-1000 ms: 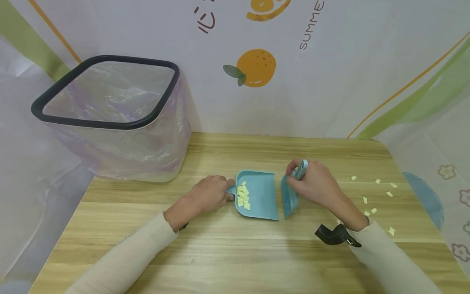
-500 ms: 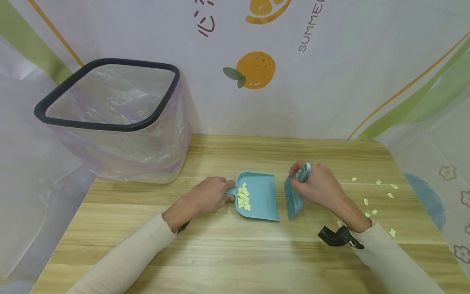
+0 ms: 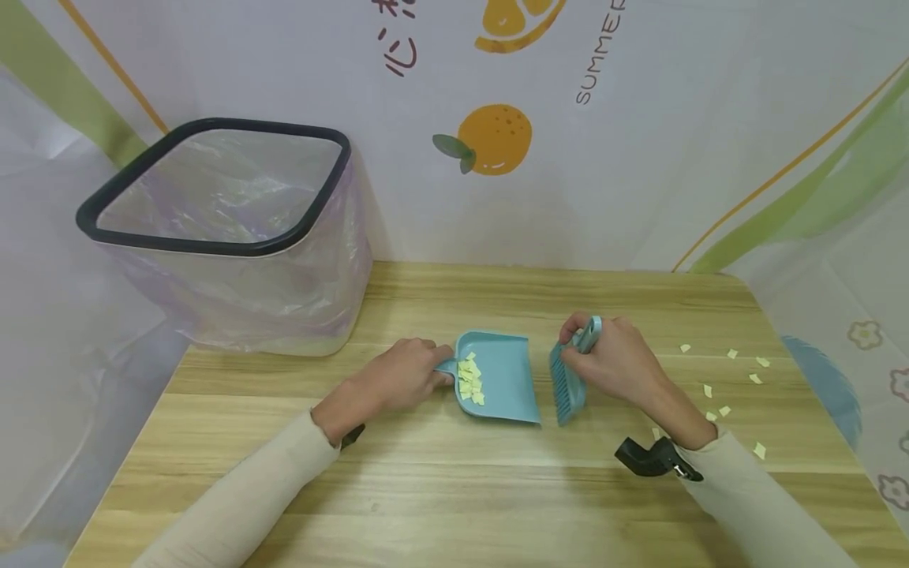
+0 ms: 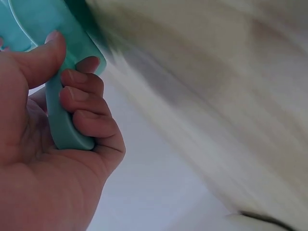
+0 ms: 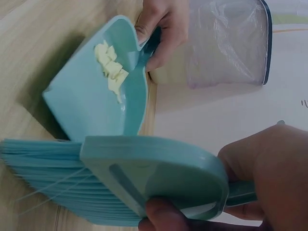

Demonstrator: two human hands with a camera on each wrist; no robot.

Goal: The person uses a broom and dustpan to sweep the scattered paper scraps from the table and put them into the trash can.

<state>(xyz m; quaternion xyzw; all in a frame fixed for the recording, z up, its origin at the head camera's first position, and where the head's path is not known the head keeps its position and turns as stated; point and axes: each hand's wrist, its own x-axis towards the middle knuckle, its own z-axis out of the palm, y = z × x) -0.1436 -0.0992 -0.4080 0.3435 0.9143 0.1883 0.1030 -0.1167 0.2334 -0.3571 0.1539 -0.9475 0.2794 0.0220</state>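
Dustpan (image 3: 507, 380) at three o'clock from left hand (image 3: 398, 376), handle (image 4: 58, 122) gripped in curled fingers, axis nine-to-three, paper bits (image 3: 469, 384) at its handle end, brush (image 3: 570, 386) pinched in right hand (image 3: 619, 359) just beyond the three-o'clock lip (image 3: 531, 386).

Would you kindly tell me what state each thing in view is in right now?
Dustpan: held by its handle in the left hand
Gathered scraps: in a heap at the dustpan's handle end
Brush: gripped in the right hand, apart from the dustpan
Loose scraps: scattered on the table, to the right
Bin: upright, open-topped, lined with a translucent bag
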